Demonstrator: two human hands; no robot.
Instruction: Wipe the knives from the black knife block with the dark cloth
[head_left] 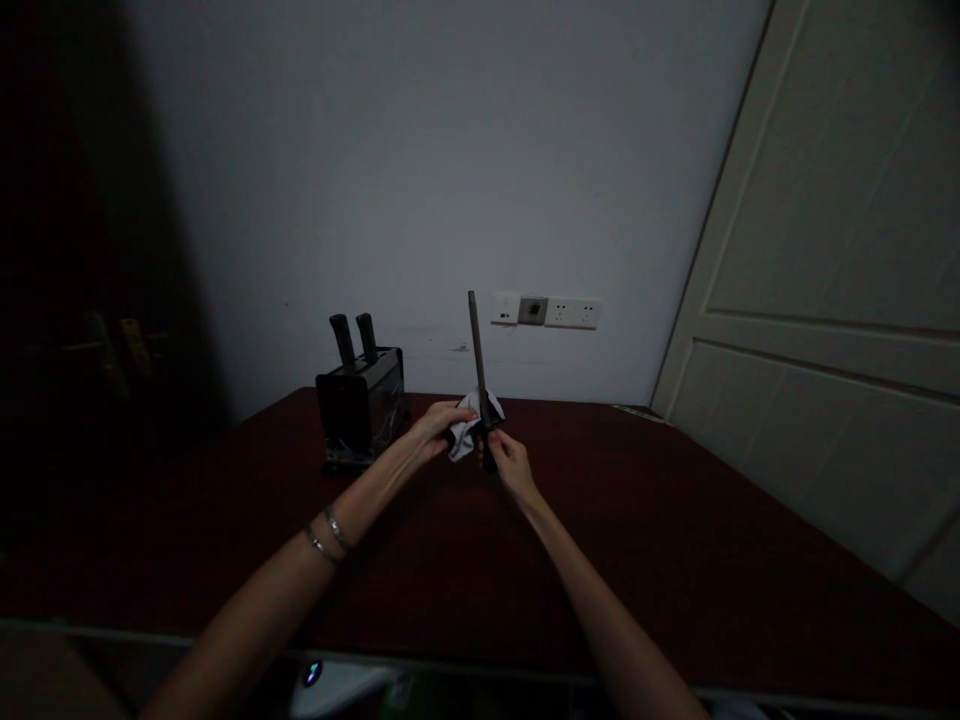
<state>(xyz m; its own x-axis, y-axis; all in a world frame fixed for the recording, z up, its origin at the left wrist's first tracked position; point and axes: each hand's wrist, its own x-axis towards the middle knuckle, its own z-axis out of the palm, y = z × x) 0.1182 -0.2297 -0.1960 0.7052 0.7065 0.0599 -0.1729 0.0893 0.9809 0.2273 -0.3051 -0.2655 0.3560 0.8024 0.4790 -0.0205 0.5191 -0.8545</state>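
Above the table, my right hand (511, 463) is closed around the dark handle of a honing steel (478, 350), a long grey rod with a blunt tip that points up and leans slightly left. My left hand (437, 424), just to its left, grips a crumpled light grey cloth (464, 436). The cloth lies against the lower end of the rod, close to the handle. Part of the left fingers is hidden behind the cloth. A black knife block (358, 405) stands left of my hands, with two dark handles sticking up out of it.
The dark red table (600, 520) reaches back to a pale wall. Wall sockets (572, 313) are behind the rod, to its right. A cream panelled door (832, 350) flanks the table on the right. Below the front edge lies a white object (337, 688), partly seen.
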